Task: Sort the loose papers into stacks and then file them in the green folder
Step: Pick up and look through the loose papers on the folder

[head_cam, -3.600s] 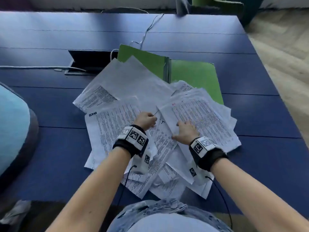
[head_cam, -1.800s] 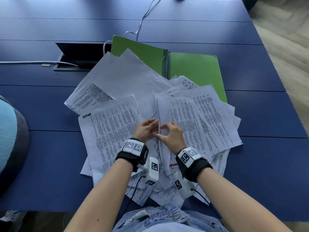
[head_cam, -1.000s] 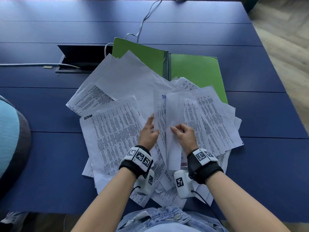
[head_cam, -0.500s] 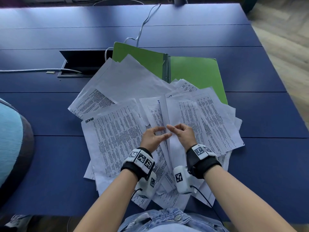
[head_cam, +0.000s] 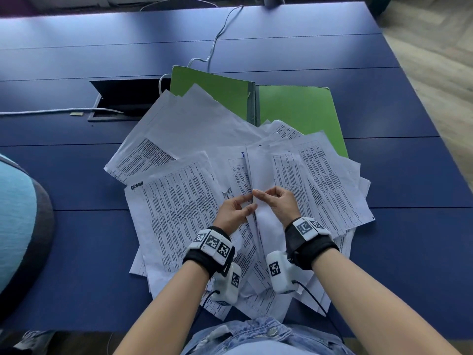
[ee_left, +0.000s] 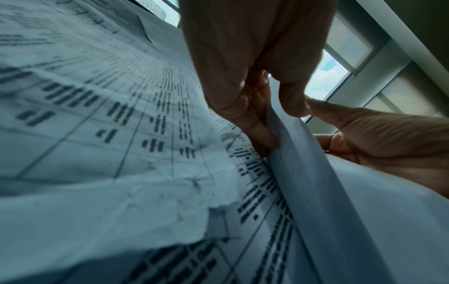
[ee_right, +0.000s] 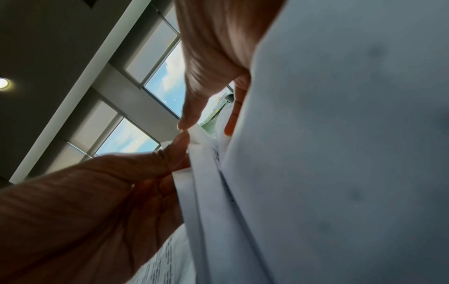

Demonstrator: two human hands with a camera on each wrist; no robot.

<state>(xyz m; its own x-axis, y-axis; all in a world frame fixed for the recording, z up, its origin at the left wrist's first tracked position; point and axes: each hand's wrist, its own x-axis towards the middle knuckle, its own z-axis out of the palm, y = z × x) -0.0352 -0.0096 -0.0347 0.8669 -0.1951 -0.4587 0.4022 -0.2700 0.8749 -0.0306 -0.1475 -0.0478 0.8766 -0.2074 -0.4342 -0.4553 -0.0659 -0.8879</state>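
Observation:
Loose printed papers [head_cam: 176,206] lie fanned over the blue table, partly covering the open green folder [head_cam: 294,111] behind them. Both hands meet at the middle of the pile. My left hand [head_cam: 249,202] pinches the edge of a sheet between thumb and fingers [ee_left: 264,134]. My right hand [head_cam: 258,196] pinches the left edge of a raised sheet [head_cam: 261,175] whose blank side faces up. In the right wrist view its thumb tip [ee_right: 187,119] touches the paper edges [ee_right: 201,153], and several sheet edges lie close together there.
A recessed cable box [head_cam: 122,98] with its lid open sits in the table left of the folder, and white cables [head_cam: 217,39] run from it. A blue cushioned seat [head_cam: 18,226] is at the left. The table's right edge meets the wooden floor [head_cam: 440,60].
My hands lay on the pile at first, then came together and lifted a sheet by its edge. Within the last second the sheet has tipped down to the right and my fingertips have drawn closer together.

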